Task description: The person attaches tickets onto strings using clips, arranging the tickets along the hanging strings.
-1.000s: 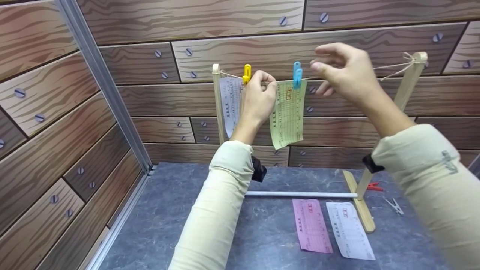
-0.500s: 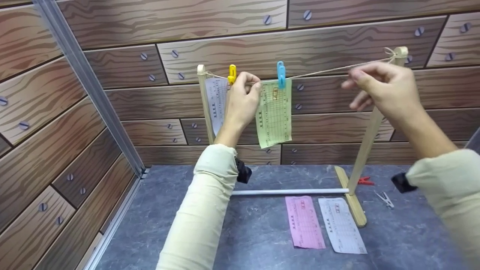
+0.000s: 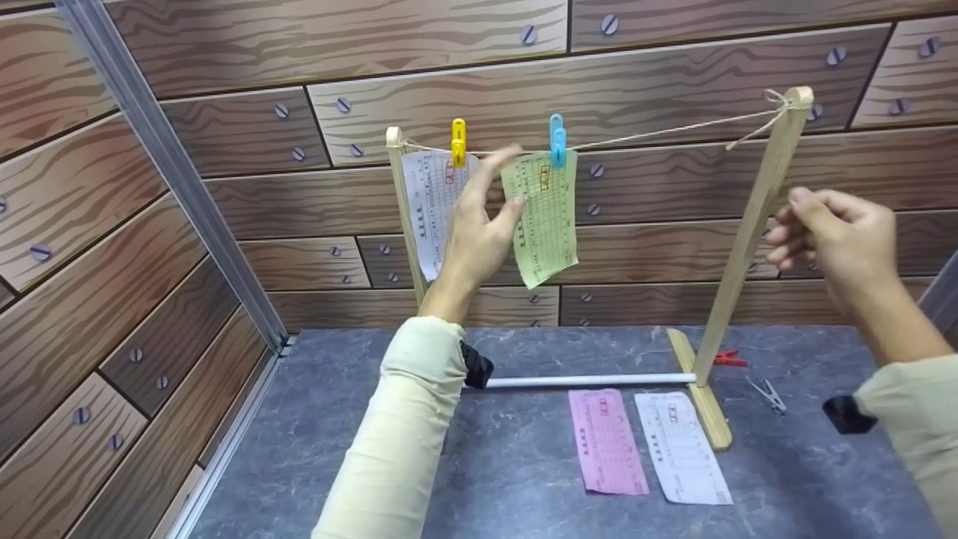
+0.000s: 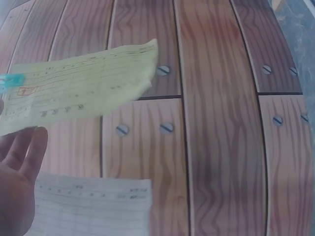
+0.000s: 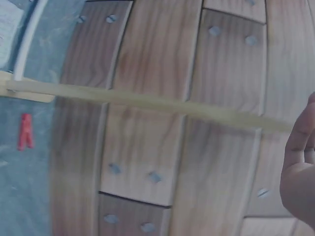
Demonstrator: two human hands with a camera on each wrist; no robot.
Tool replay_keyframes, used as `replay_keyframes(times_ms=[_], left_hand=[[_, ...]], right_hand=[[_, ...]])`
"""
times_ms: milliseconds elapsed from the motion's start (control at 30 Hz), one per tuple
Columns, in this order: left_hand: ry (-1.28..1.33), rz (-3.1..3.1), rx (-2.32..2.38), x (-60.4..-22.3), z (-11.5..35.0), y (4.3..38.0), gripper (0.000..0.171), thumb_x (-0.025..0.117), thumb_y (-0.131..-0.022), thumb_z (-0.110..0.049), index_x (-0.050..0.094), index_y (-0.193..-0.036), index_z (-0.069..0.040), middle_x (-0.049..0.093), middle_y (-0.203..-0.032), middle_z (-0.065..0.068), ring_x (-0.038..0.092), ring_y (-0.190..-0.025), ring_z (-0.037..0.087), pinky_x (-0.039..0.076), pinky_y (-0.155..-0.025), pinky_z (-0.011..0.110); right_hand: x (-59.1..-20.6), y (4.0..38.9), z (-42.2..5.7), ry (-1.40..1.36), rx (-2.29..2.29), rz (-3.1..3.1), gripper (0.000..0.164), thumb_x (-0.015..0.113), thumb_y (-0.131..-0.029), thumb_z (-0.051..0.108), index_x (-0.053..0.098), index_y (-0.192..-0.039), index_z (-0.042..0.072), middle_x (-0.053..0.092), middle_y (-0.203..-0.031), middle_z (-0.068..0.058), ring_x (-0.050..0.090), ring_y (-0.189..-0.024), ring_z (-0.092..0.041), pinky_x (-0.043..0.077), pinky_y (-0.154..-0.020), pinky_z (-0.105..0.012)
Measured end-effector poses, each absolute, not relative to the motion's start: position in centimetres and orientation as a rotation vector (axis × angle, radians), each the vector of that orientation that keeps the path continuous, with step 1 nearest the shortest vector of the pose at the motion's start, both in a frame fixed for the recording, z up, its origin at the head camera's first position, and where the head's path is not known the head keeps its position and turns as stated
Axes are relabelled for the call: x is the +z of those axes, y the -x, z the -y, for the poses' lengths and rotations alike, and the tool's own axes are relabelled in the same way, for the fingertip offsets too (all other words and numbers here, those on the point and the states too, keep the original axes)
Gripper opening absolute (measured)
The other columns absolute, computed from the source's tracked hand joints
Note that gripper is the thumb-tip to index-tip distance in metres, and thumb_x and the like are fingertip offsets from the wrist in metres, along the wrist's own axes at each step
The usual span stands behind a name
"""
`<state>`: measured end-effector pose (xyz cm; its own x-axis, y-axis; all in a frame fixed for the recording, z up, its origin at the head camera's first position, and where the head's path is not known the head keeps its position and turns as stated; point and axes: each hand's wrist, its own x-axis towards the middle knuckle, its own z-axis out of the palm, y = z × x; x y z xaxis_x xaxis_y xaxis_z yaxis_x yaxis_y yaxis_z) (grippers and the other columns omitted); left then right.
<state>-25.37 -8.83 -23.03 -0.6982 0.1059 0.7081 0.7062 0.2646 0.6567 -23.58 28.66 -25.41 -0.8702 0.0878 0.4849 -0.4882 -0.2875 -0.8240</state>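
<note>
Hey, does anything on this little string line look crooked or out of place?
Yes, mildly: the green slip hangs askew, its bottom edge slanting, with the blue clip gripping it right of centre. The string also slopes up toward the right-hand post. Nothing looks torn or spilled.

Four slips point(image 3: 545, 224) point(image 3: 423, 217) point(image 3: 608, 442) point(image 3: 682, 449), four clips point(image 3: 459, 142) point(image 3: 557, 141) point(image 3: 730, 358) point(image 3: 769, 397), two posts point(image 3: 752, 239) point(image 3: 405, 209), one string point(image 3: 666, 132).

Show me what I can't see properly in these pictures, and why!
- Tiny print on the pink slip: too small, head view.
- Bottom of the left post: hidden behind the left sleeve, head view.
- Part of the hanging white slip: cut off by the bottom edge, left wrist view.
- Most of the right hand: past the right edge, right wrist view.
- Right post: blurred, right wrist view.
</note>
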Motion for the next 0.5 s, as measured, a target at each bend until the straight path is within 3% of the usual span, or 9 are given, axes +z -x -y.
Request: replay_keyframes(times_ms=[67, 167, 233, 367, 500], left_hand=[[0.745, 1.983, -1.497, -23.5, 8.7, 25.3, 0.044, 0.060, -0.091, 0.001, 0.060, -0.135, -0.008, 0.058, -0.137, 0.004, 0.053, -0.119, 0.013, 0.042, -0.103, 0.033], [0.736, 1.970, -1.620, -24.4, 8.4, 25.2, 0.033, 0.060, -0.092, 0.001, 0.067, -0.124, -0.003, 0.062, -0.126, 0.007, 0.059, -0.105, 0.019, 0.051, -0.091, 0.034], [0.729, 1.993, -1.671, -25.1, 8.2, 25.3, 0.030, 0.060, -0.092, 0.000, 0.069, -0.120, -0.003, 0.063, -0.123, 0.007, 0.059, -0.105, 0.021, 0.050, -0.092, 0.035], [0.693, 2.082, -1.691, -26.8, 7.8, 25.5, 0.027, 0.061, -0.094, -0.005, 0.070, -0.119, -0.005, 0.064, -0.127, 0.003, 0.050, -0.127, 0.017, 0.037, -0.109, 0.039], [0.655, 2.130, -1.716, -28.5, 7.8, 25.6, 0.026, 0.062, -0.094, -0.005, 0.072, -0.117, -0.004, 0.067, -0.124, 0.002, 0.055, -0.114, 0.013, 0.042, -0.101, 0.034]], right_hand=[[-26.5, 23.9, -29.4, -0.433, 2.247, 1.567, 0.023, 0.068, -0.096, 0.005, 0.066, -0.082, -0.012, 0.067, -0.065, -0.018, 0.064, -0.046, -0.023, 0.053, -0.041, -0.031], [-28.2, 24.2, -30.5, -0.348, 2.289, 1.572, 0.023, 0.068, -0.096, 0.008, 0.066, -0.083, -0.011, 0.067, -0.065, -0.018, 0.064, -0.046, -0.023, 0.053, -0.042, -0.031], [-29.4, 24.4, -31.1, -0.300, 2.313, 1.598, 0.023, 0.068, -0.096, 0.008, 0.067, -0.084, -0.010, 0.067, -0.066, -0.018, 0.065, -0.047, -0.023, 0.054, -0.044, -0.031], [-31.6, 24.4, -32.1, -0.200, 2.350, 1.686, 0.022, 0.069, -0.097, 0.012, 0.068, -0.086, -0.007, 0.068, -0.069, -0.016, 0.066, -0.050, -0.023, 0.056, -0.047, -0.032], [-33.7, 24.4, -33.0, -0.117, 2.333, 1.768, 0.021, 0.068, -0.098, 0.015, 0.070, -0.085, -0.002, 0.069, -0.070, -0.014, 0.066, -0.051, -0.022, 0.056, -0.048, -0.031]])
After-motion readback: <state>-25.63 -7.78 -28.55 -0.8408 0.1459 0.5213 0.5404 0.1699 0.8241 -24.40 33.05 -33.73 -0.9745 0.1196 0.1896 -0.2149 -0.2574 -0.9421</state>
